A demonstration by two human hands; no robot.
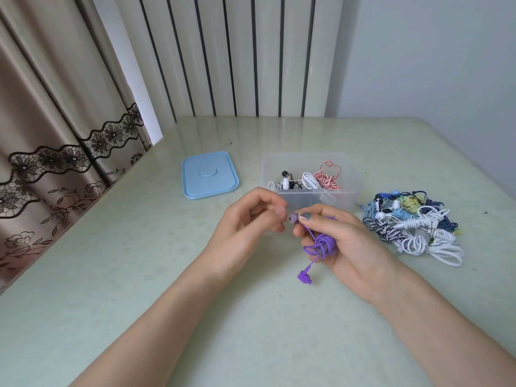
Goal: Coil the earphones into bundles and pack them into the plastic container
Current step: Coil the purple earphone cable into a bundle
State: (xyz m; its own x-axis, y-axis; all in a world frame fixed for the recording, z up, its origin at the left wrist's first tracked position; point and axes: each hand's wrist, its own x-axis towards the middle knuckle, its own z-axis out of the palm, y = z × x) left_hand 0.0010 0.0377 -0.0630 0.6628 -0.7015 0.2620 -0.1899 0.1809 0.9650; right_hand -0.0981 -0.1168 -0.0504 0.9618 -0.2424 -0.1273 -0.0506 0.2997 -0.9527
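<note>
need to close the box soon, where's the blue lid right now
In the head view the blue lid lies flat on the table, left of the clear container and beyond the left hand.

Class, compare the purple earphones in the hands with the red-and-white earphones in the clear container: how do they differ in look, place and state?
The purple earphones are one plain colour; the red-and-white earphones are striped. The purple set is held above the table in the right hand, its plug dangling, with the left hand at an earbud; the red-and-white set already lies in the container. Both are corded and coiled.
</note>
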